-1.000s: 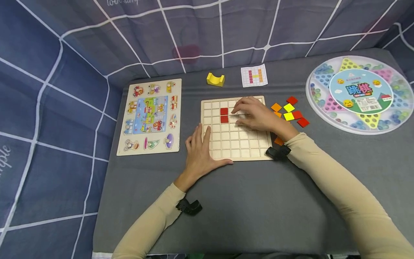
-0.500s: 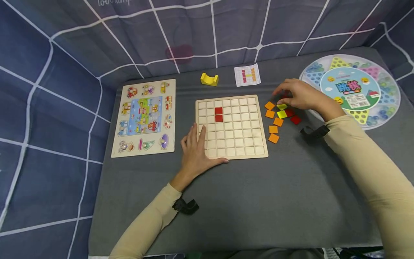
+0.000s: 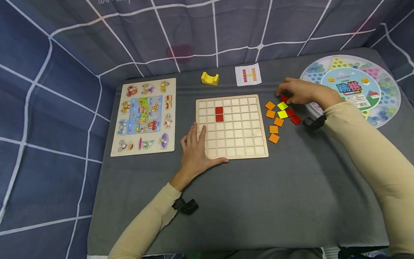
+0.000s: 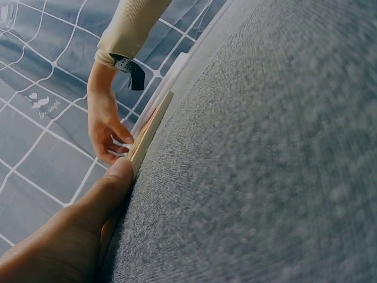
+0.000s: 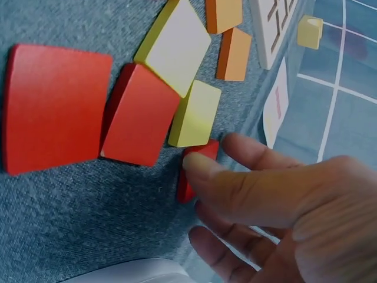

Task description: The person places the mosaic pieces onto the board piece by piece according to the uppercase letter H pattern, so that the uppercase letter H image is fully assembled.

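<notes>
A wooden grid board (image 3: 242, 141) lies on the grey cloth, with two red tiles (image 3: 219, 114) one above the other in its cells. My left hand (image 3: 196, 153) rests at the board's lower left corner, fingers straight and thumb along the front edge. To the right of the board, my right hand (image 3: 299, 92) pinches a red tile (image 5: 191, 180) between thumb and fingers; the tile appears to be still on the cloth. Beside it lie two yellow tiles (image 5: 197, 115), two more red tiles (image 5: 56, 109) and several orange tiles (image 3: 274, 129).
A pattern card (image 3: 248, 75) and a yellow arched block (image 3: 210, 78) lie behind the board. On the left is a wooden picture puzzle (image 3: 120, 146) with knobbed pieces. A round Chinese checkers set (image 3: 372, 84) lies at the right, partly beneath the right forearm.
My right hand has moved from above the board to the loose tiles on the right, then from beside a yellow tile onto a red one. The left hand stays at the board's corner.
</notes>
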Demonstrator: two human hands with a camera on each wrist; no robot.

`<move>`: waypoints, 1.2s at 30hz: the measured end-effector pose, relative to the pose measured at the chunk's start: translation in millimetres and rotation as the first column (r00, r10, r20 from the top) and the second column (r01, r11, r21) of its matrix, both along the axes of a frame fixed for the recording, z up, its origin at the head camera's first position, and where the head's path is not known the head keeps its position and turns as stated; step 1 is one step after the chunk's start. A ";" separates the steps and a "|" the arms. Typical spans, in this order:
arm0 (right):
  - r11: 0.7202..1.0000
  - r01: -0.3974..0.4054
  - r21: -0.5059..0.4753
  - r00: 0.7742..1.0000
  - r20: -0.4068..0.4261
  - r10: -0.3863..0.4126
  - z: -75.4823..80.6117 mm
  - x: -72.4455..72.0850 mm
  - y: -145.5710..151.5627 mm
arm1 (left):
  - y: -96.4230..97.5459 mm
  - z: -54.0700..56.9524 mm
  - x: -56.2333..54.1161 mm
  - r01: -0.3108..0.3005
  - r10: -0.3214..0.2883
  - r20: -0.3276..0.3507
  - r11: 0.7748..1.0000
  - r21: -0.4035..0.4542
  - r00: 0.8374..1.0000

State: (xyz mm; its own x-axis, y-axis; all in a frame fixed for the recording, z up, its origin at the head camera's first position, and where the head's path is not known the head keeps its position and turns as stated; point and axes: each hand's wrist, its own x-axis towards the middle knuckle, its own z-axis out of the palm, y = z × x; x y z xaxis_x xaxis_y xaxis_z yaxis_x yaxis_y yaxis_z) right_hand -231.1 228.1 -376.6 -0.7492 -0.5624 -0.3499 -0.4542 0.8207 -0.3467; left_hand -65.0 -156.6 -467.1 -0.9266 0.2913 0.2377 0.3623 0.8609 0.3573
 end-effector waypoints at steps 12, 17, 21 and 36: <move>0.998 0.042 -0.038 0.998 -0.042 -0.044 -7.3 -1.8 -1.1 | 2.3 3.2 -1.2 0.005 -0.005 0.007 1.000 -0.005 1.000; 0.994 0.077 -0.072 0.996 -0.034 -0.079 -9.8 -2.1 -7.5 | 2.2 3.0 -1.3 0.001 -0.001 0.017 1.000 -0.006 1.000; 0.993 0.077 -0.084 0.996 -0.033 -0.080 -10.6 -2.8 -10.8 | 2.7 2.0 -1.7 0.006 -0.006 0.000 1.000 -0.001 1.000; 0.989 0.136 -0.065 0.990 -0.030 -0.138 -16.2 -4.5 -27.2 | 1.4 2.4 -1.4 -0.007 0.008 0.030 1.000 -0.013 1.000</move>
